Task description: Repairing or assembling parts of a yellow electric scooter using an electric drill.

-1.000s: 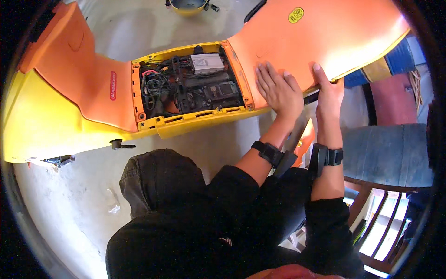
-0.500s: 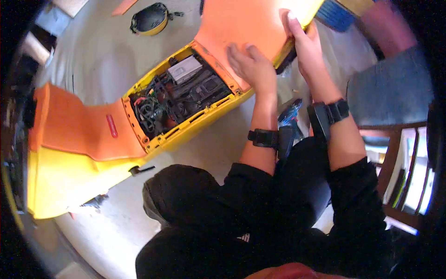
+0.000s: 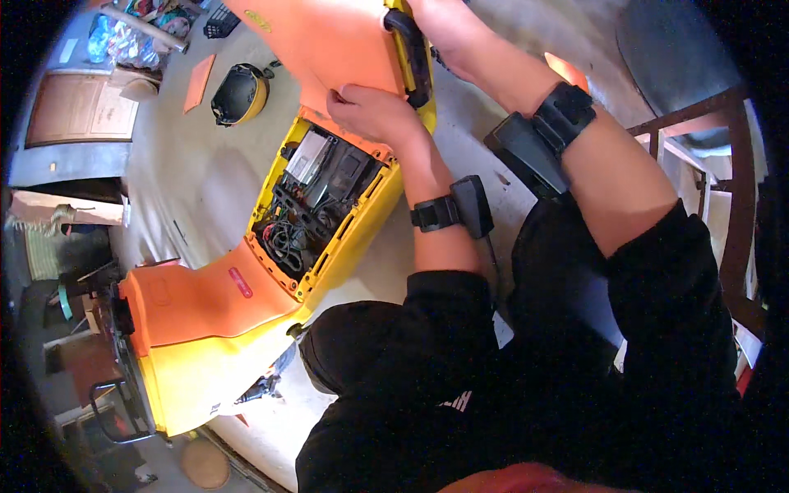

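Observation:
A scooter-like vehicle with a yellow body [image 3: 370, 215] and orange panels runs diagonally across the view. Against the lower part of its upright orange front panel [image 3: 329, 49] lies my left hand [image 3: 374, 115], its fingers loosely bent and holding nothing that I can see. My right hand [image 3: 444, 29] is at the top edge, beside the panel's right side and a black curved part [image 3: 408, 49]; its fingers are cut off or hidden. Below my left hand is an uncovered compartment [image 3: 316, 201] with a silver box [image 3: 311, 156], black parts and tangled wires [image 3: 283, 242].
A black-and-yellow helmet [image 3: 263, 97] rests on the floor beyond the vehicle, near a flat orange piece [image 3: 199, 82]. Farther left are a wooden panel [image 3: 82, 108] and plastic bags [image 3: 123, 41]. A dark frame [image 3: 740, 205] stands at the right.
The view has swung, so the vehicle appears steeper and more clutter shows at left. My right hand has gone up to the top edge; my left hand stays at the front panel.

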The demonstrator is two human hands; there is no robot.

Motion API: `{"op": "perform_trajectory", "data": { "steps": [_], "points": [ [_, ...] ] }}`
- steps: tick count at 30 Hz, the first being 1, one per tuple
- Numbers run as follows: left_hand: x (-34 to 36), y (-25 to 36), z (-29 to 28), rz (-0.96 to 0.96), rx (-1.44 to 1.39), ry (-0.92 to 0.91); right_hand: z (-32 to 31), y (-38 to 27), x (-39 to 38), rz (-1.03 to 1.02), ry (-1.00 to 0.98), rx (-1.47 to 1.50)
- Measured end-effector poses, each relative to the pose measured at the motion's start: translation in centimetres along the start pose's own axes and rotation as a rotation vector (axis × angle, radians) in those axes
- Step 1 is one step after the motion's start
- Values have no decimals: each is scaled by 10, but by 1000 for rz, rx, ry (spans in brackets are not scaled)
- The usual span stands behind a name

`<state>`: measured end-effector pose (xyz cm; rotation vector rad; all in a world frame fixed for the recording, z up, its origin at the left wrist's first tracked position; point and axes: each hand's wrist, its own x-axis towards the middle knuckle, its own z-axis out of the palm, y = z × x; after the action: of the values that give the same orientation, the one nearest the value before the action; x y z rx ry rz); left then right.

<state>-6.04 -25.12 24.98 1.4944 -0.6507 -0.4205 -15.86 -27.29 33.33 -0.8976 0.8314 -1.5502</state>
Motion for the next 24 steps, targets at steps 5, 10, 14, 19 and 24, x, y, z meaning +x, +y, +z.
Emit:
{"op": "perform_trajectory", "data": {
  "steps": [5,10,14,19,24],
  "points": [
    [-4,6,-1,15,6,37,-1,-9,-7,56,22,-62],
    [0,-5,-1,-53,-19,37,-5,-2,-6,-48,38,-213],
    [-10,3,-3,-170,-729,-164,-3,-9,-2,-62,152,-305],
    [4,8,-21,-283,-1000,-161,12,8,2,-151,158,-298],
    [-1,-8,-14,-352,-932,-79,-9,3,6,-37,92,-372]
  ]
}}
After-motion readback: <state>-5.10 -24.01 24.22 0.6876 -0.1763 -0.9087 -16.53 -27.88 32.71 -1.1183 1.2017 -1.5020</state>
